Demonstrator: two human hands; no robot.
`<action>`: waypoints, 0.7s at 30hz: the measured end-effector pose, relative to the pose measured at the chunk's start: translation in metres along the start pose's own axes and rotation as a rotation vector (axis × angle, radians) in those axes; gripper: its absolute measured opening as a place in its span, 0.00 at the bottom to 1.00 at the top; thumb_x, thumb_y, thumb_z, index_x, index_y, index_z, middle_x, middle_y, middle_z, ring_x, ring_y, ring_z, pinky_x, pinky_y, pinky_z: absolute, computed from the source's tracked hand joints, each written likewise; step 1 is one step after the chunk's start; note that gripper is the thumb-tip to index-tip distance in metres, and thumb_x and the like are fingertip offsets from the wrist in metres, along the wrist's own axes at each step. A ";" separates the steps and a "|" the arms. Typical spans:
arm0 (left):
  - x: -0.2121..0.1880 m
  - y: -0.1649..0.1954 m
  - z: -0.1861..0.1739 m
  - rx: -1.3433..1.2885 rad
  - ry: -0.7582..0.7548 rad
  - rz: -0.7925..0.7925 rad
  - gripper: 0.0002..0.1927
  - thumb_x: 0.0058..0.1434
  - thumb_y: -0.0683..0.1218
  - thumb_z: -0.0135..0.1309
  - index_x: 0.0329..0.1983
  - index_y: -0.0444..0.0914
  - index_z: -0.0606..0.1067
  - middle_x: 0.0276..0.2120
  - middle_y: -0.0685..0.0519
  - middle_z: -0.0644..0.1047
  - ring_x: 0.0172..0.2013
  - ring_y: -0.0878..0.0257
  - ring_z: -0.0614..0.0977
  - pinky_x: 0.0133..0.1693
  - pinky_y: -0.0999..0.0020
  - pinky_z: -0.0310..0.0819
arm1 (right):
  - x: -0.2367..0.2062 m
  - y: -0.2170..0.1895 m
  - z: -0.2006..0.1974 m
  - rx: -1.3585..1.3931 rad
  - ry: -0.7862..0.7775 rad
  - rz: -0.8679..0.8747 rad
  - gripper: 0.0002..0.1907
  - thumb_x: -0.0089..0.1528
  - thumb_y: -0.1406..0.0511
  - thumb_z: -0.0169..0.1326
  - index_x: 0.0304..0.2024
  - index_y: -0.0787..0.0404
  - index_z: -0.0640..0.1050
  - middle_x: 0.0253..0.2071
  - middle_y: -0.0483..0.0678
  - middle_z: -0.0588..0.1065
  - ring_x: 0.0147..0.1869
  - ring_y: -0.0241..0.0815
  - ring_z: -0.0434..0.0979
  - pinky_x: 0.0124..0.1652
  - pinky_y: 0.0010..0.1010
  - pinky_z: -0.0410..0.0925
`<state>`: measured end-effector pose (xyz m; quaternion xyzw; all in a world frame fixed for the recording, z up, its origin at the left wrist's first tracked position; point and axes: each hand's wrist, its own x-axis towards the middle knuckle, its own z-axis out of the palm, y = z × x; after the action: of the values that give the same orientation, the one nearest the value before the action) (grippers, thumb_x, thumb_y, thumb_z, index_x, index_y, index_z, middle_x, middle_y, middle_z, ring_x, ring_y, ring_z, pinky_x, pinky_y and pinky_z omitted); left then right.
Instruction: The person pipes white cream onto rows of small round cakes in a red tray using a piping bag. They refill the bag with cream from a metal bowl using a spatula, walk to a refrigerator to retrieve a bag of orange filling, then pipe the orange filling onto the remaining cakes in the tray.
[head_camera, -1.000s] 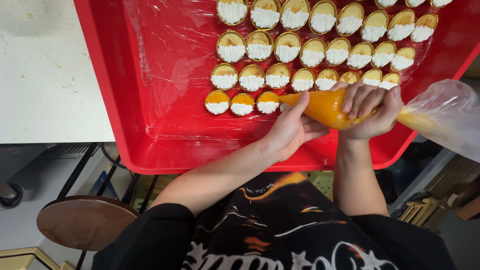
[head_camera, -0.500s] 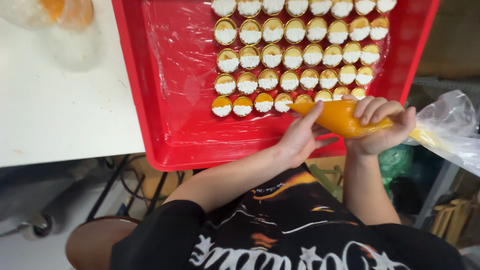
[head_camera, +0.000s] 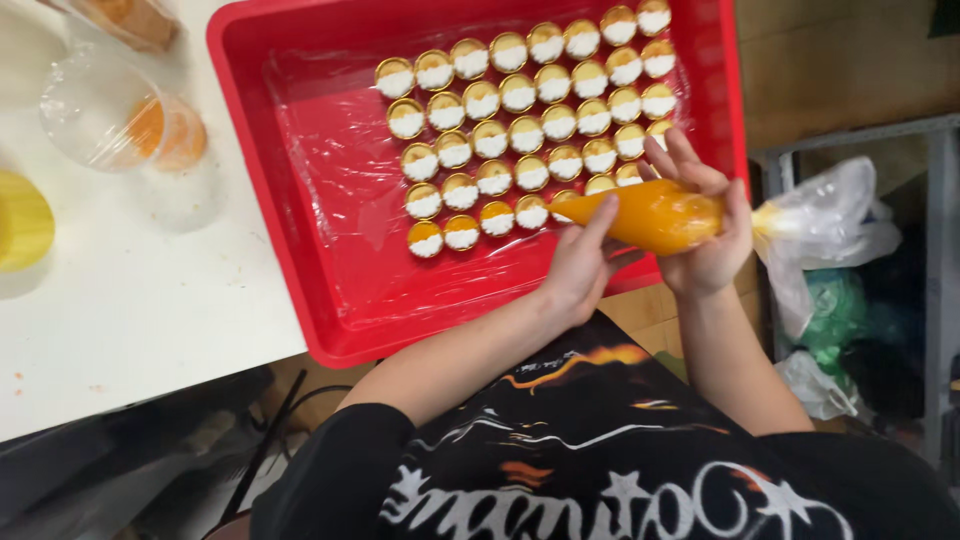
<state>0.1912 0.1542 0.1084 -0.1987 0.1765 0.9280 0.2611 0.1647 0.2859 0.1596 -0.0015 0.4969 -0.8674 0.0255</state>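
A clear piping bag (head_camera: 655, 215) full of orange filling lies across the near right corner of a red tray (head_camera: 300, 200). My right hand (head_camera: 705, 230) grips the bag's fat middle. My left hand (head_camera: 580, 265) pinches its narrow tip, which points at the small round cups (head_camera: 520, 120). The cups stand in several slanted rows on clear film; most show white cream, and the three nearest ones (head_camera: 462, 230) also carry orange filling. The bag's loose plastic tail (head_camera: 830, 225) sticks out to the right.
The tray rests on a white table (head_camera: 130, 310) and overhangs its near edge. At the far left stand a clear plastic cup with orange residue (head_camera: 130, 125) and a yellow object (head_camera: 20, 220). Plastic bags and a metal frame (head_camera: 940, 250) sit at the right.
The view has swung right, so the tray and cups sit further left in the picture. Both hands stay on the piping bag, its tip still at the nearest cups.
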 end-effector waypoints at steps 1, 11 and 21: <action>0.003 -0.001 0.001 -0.004 -0.010 0.025 0.26 0.72 0.60 0.49 0.62 0.37 0.70 0.53 0.51 0.76 0.52 0.61 0.77 0.53 0.56 0.73 | 0.005 -0.001 -0.005 0.040 -0.015 0.006 0.26 0.77 0.53 0.31 0.48 0.61 0.76 0.66 0.57 0.71 0.79 0.62 0.63 0.78 0.53 0.54; 0.014 -0.026 -0.021 -0.091 0.108 -0.007 0.29 0.73 0.64 0.48 0.61 0.35 0.70 0.51 0.48 0.76 0.51 0.58 0.78 0.52 0.56 0.72 | 0.040 0.021 -0.043 -0.010 -0.127 0.136 0.35 0.80 0.53 0.26 0.19 0.59 0.63 0.19 0.52 0.68 0.44 0.58 0.75 0.58 0.49 0.67; 0.027 -0.041 -0.042 -0.329 0.201 -0.011 0.29 0.72 0.63 0.44 0.66 0.39 0.67 0.55 0.49 0.74 0.56 0.57 0.76 0.55 0.52 0.72 | 0.048 0.062 -0.062 -0.150 -0.284 0.148 0.34 0.78 0.52 0.24 0.21 0.59 0.64 0.20 0.53 0.69 0.44 0.56 0.75 0.55 0.46 0.69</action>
<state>0.2045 0.1800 0.0510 -0.3314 0.0468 0.9184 0.2113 0.1179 0.3053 0.0738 -0.0895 0.5503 -0.8147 0.1592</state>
